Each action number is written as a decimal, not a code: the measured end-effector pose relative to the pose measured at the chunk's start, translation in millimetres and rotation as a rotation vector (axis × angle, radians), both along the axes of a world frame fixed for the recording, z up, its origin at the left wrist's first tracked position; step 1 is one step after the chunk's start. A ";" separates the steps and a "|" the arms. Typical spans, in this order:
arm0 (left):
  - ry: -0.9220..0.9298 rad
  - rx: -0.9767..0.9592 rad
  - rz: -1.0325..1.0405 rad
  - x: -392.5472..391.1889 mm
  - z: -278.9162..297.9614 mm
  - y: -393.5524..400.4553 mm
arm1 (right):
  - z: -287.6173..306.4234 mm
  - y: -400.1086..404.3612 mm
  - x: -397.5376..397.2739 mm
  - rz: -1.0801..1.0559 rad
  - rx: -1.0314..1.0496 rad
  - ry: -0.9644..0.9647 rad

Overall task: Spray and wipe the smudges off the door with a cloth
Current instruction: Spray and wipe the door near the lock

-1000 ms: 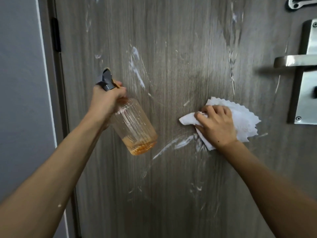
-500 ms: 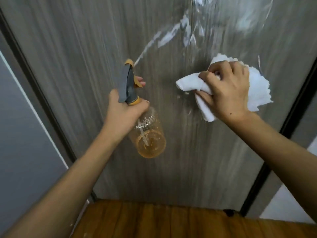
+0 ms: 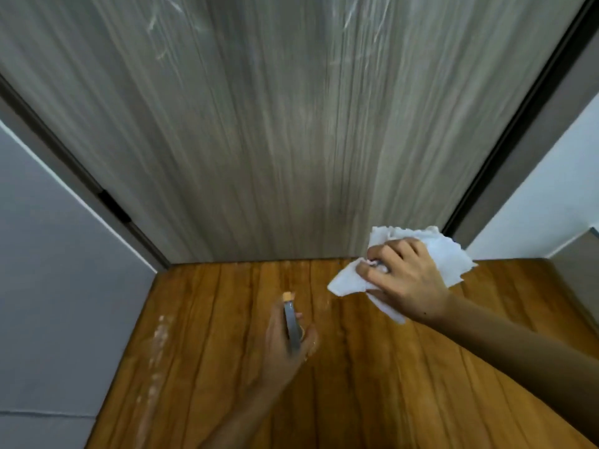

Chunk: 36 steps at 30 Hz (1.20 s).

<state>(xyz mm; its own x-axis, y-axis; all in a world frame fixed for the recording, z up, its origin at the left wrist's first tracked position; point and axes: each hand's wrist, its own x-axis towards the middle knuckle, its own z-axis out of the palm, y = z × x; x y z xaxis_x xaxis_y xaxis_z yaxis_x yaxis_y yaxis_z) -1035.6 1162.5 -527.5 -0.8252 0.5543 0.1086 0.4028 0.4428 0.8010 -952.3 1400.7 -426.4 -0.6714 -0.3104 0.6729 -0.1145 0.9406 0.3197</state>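
Low at four o'clock, the right hand (image 3: 406,281) bunches the cloth (image 3: 434,251) near the door (image 3: 259,140) bottom. Faint smudges (image 3: 356,30) lie at twelve o'clock, well above. Left hand (image 3: 285,338) grips the spray bottle (image 3: 291,322), nozzle toward twelve.

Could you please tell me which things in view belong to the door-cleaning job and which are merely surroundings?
Belonging to the job:
spray bottle in the left hand
white cloth in the right hand
door

Merely surroundings:
wooden floor
grey wall
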 end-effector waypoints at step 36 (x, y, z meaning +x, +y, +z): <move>-0.436 0.239 0.060 8.5 505.8 39.5 | 347.9 -43.2 -29.0 -0.099 -0.468 -0.051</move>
